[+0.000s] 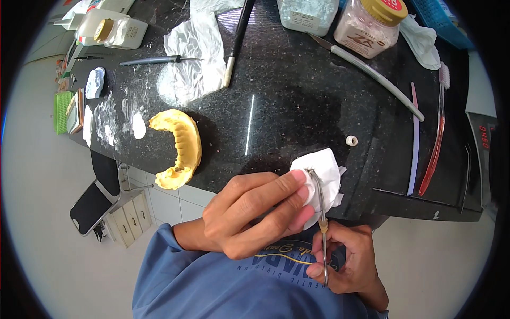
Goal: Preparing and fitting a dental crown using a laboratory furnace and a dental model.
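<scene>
My left hand (257, 212) pinches a white tissue (325, 161) near the table's front edge. Its fingertips press the tissue against the tip of a slim, curved metal instrument (321, 194) that resembles forceps or calipers. Low on that instrument, below a yellowish joint, my right hand (353, 260) grips the handle end with thumb and fingers. Whatever lies at the tip inside the tissue is mostly covered by my left fingers. A small white ring-shaped piece (351, 140) rests on the black tabletop beyond the tissue. Left of my hands sits a yellow dental arch model (188, 146).
A knife (377, 77), a lilac file-like stick (414, 143) and a red-handled brush (434, 143) lie at right. Jars (366, 32) stand at the back. Crumpled plastic (199, 58), a black-handled brush (239, 37) and white powder (108, 125) occupy the left side.
</scene>
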`<state>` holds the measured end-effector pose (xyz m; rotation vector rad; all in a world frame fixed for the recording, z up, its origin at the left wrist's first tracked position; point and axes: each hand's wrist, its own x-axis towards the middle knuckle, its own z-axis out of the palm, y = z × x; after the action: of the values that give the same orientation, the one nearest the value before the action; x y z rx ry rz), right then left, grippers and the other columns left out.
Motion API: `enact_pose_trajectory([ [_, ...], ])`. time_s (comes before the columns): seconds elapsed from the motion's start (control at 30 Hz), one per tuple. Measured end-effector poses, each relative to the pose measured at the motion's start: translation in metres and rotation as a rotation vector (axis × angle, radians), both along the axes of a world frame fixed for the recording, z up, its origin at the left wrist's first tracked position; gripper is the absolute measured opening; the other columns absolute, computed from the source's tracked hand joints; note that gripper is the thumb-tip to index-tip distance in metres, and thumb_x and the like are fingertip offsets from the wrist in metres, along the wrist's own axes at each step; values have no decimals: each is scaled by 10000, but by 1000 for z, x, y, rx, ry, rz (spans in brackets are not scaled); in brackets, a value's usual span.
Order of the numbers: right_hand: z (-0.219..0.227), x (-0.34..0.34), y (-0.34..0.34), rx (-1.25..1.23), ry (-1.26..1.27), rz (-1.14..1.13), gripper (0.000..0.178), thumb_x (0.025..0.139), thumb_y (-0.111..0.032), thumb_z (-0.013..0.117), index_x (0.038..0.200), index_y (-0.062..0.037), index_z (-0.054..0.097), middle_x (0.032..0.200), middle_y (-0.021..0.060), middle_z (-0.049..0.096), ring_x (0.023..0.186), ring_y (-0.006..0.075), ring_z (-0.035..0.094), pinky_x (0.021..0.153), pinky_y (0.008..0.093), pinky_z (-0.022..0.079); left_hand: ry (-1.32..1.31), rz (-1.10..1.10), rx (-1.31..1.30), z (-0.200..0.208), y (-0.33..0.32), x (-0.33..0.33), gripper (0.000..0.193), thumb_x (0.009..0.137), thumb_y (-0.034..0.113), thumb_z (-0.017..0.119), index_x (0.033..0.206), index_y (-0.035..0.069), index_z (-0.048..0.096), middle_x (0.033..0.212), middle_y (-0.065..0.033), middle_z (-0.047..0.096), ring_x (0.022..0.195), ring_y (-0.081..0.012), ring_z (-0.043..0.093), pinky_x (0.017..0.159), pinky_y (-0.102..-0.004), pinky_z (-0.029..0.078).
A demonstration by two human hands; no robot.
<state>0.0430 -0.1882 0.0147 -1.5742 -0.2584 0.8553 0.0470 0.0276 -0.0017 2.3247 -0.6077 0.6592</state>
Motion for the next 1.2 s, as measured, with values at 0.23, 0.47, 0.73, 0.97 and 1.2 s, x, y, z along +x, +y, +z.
enact_pose_trajectory([
  [0.23, -4, -13, -5, 15, -137, -107, 326, 690, -208, 849, 744, -22, 587, 557, 22, 541, 463, 93, 545, 453, 233, 441, 40, 15, -65, -2, -1, -4, 340, 675, 121, 860, 927, -7, 671, 959, -171, 659, 706, -227, 645, 562, -283, 506],
  [0.47, -2, -16, -4, 31, -93, -67, 320, 685, -183, 846, 752, -15, 582, 554, 20, 524, 455, 94, 525, 449, 235, 437, -61, 37, -118, -6, -4, -6, 371, 652, 117, 871, 931, -17, 665, 958, -168, 658, 699, -237, 651, 566, -288, 504],
  [0.73, -5, -14, -5, 27, -91, -62, 310, 674, -167, 841, 759, -11, 586, 550, 15, 506, 436, 94, 499, 435, 242, 429, 67, -50, 135, 7, 4, -10, 457, 617, 134, 882, 1008, -10, 693, 1067, -172, 657, 847, -244, 664, 655, -297, 555],
  [0.97, -2, -8, -6, 30, -125, -38, 311, 671, -184, 847, 733, -21, 590, 543, 15, 514, 434, 100, 507, 429, 242, 423, -39, -120, 251, 9, 5, 3, 377, 667, 186, 828, 970, 6, 693, 942, -126, 671, 743, -211, 644, 609, -258, 515],
  [1.2, -9, -14, -6, 31, -92, -51, 311, 691, -208, 829, 746, -11, 595, 588, 28, 563, 465, 94, 544, 461, 238, 437, -84, -62, 243, 6, -3, 12, 199, 615, 100, 715, 805, 44, 710, 802, -70, 667, 627, -152, 622, 543, -200, 484],
])
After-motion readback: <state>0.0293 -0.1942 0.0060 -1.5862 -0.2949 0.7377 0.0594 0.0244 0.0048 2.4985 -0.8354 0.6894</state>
